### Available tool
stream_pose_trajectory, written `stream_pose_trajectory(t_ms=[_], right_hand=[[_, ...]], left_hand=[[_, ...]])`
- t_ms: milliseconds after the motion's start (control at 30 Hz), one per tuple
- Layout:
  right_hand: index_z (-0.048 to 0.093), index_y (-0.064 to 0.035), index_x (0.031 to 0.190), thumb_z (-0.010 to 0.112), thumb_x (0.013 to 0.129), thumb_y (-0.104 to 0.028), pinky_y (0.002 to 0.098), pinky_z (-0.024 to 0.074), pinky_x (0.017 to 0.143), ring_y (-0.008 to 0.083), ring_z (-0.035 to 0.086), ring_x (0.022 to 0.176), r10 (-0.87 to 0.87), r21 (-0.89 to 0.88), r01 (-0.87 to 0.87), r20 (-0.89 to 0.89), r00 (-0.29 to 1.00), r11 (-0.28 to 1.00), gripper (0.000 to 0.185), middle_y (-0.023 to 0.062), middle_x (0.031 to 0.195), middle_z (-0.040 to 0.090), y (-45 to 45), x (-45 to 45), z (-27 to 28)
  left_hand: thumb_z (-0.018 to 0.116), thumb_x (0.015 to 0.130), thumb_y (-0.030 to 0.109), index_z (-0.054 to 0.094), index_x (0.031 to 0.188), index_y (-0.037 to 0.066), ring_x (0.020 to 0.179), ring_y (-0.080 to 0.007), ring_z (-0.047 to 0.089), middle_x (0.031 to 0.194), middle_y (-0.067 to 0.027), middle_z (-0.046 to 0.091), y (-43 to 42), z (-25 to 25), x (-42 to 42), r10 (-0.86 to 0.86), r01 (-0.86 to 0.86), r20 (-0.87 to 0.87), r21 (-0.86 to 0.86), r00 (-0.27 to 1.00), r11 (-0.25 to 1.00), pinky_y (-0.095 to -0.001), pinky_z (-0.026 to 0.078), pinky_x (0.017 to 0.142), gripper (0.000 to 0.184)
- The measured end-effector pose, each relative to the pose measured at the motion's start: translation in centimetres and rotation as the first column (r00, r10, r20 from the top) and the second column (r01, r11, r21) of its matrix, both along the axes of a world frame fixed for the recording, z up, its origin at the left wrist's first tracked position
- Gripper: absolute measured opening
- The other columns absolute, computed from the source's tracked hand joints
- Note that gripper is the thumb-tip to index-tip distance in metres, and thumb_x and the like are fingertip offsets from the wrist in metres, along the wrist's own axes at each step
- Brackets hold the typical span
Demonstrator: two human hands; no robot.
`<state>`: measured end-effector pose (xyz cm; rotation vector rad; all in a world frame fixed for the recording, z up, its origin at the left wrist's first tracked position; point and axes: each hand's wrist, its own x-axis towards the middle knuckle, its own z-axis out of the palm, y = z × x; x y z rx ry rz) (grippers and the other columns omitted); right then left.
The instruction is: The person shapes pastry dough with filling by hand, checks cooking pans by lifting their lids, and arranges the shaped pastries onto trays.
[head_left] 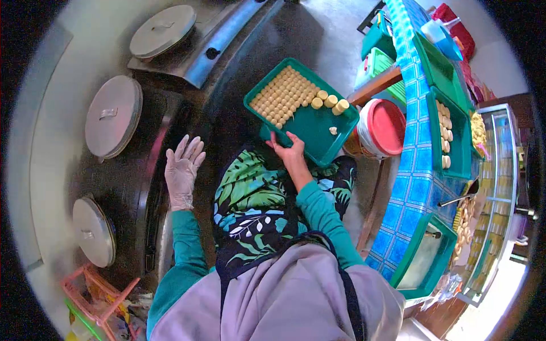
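A green plastic tray (326, 136) lies in front of me, just beyond my knees. Small pale dough pieces (281, 94) sit close together in rows over its far left part. Several larger cylinder-shaped pieces (330, 101) stand beside them, and one small crumb (333, 131) lies on the bare floor of the tray. My right hand (290, 152), without a glove, grips the tray's near rim, its fingers partly hidden. Raised to the left of my lap, my left hand (185, 170) wears a clear glove. Its fingers are spread and it holds nothing.
Round metal lids (114, 116) cover pans on the stove at left. A white bucket with a red lid (384, 128) stands right of the tray. Along the right runs a blue-checked table (406, 193) bearing green trays of dough pieces. A pink plastic rack (99, 295) is at lower left.
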<state>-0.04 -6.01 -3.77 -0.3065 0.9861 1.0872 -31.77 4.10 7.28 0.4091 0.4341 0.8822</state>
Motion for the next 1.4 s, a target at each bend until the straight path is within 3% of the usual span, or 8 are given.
stream_pose_trajectory(t_ms=[267,833,900,933,1000,1100,1267,1400], right_hand=[[0.01,-0.0076,0.145,0.058,0.082,-0.006,0.0509,0.0557,0.082,0.0486,0.018,0.133,-0.023,0.019,0.019,0.218,0.976,1.0,0.079,0.0274,0.149,0.009,3.9,4.7,-0.6],[0.014,-0.0055,0.142,0.052,0.088,-0.009,0.0589,0.0534,0.081,0.061,0.003,0.128,-0.014,-0.055,0.024,0.16,0.987,0.998,0.066,0.0268,0.15,-0.017,8.2,22.9,-5.9],[0.024,-0.0019,0.135,0.054,0.09,-0.011,0.0653,0.0459,0.086,0.0518,0.05,0.103,0.093,-0.031,-0.088,0.336,0.937,0.996,0.055,0.0378,0.137,0.017,6.4,23.5,-4.4],[0.025,-0.002,0.135,0.054,0.09,-0.011,0.066,0.0452,0.086,0.0511,0.053,0.099,0.138,-0.112,-0.12,0.17,0.976,0.986,0.054,0.0359,0.136,0.023,6.0,25.5,-5.5],[0.026,-0.0029,0.136,0.058,0.087,-0.013,0.0647,0.0474,0.084,0.0507,0.051,0.106,0.104,0.091,-0.209,0.637,0.764,0.974,0.059,0.0346,0.141,0.019,4.3,24.5,-6.6],[0.027,-0.0039,0.138,0.062,0.084,-0.016,0.0599,0.0505,0.082,0.0487,0.048,0.112,0.103,-0.197,-0.121,-0.099,0.99,0.973,0.065,0.0339,0.142,0.018,6.3,25.8,-2.6],[0.034,-0.0034,0.137,0.072,0.08,-0.027,0.0512,0.0511,0.082,0.0433,0.05,0.104,0.093,-0.128,-0.056,0.301,0.949,0.99,0.073,0.0313,0.138,0.028,4.2,22.0,-2.5],[0.052,-0.0025,0.118,0.075,0.078,-0.029,0.0535,0.0483,0.082,0.0408,0.053,0.097,0.043,-0.108,-0.028,0.146,0.988,0.994,0.053,0.0225,0.114,0.051,4.2,20.4,1.4]], left_hand=[[0.042,0.096,0.051,0.033,0.142,-0.003,0.136,-0.0359,0.034,0.146,-0.0282,0.032,-0.2,0.4,0.3,-0.028,0.027,-0.02,-0.049,0.999,0.998,-0.044,0.036,0.108,0.071],[0.041,0.096,0.052,0.038,0.14,0.0,0.132,-0.036,0.038,0.143,-0.0245,0.038,-1.2,0.2,0.6,-0.006,-0.01,-0.084,-0.18,0.996,0.984,-0.0472,0.036,0.107,0.067],[0.041,0.097,0.051,0.039,0.139,0.001,0.13,-0.037,0.042,0.142,-0.0247,0.039,-1.7,0.7,0.9,0.001,-0.024,-0.117,-0.191,0.993,0.981,-0.0475,0.04,0.104,0.066],[0.04,0.097,0.051,0.039,0.139,0.001,0.129,-0.0373,0.043,0.142,-0.0247,0.04,-1.6,0.3,1.0,-0.006,-0.013,-0.093,-0.201,0.996,0.979,-0.0473,0.042,0.103,0.065],[0.041,0.097,0.051,0.039,0.138,0.0,0.128,-0.0373,0.044,0.142,-0.0253,0.04,-1.3,0.8,1.9,0.01,-0.03,-0.11,-0.187,0.994,0.982,-0.0471,0.043,0.102,0.066],[0.043,0.095,0.053,0.039,0.139,0.0,0.128,-0.0374,0.043,0.141,-0.0263,0.039,-1.2,2.0,3.1,-0.003,-0.027,-0.167,-0.174,0.986,0.984,-0.0471,0.043,0.101,0.069],[0.047,0.093,0.054,0.035,0.142,0.001,0.131,-0.0392,0.039,0.144,-0.0264,0.035,1.2,4.9,8.7,0.012,0.031,0.153,-0.277,0.988,0.96,-0.0495,0.041,0.103,0.073],[0.045,0.095,0.049,0.035,0.143,0.003,0.126,-0.0351,0.048,0.137,-0.0218,0.048,5.0,7.7,14.2,-0.44,0.394,-0.221,-0.225,0.87,0.891,-0.045,0.043,0.1,0.067]])
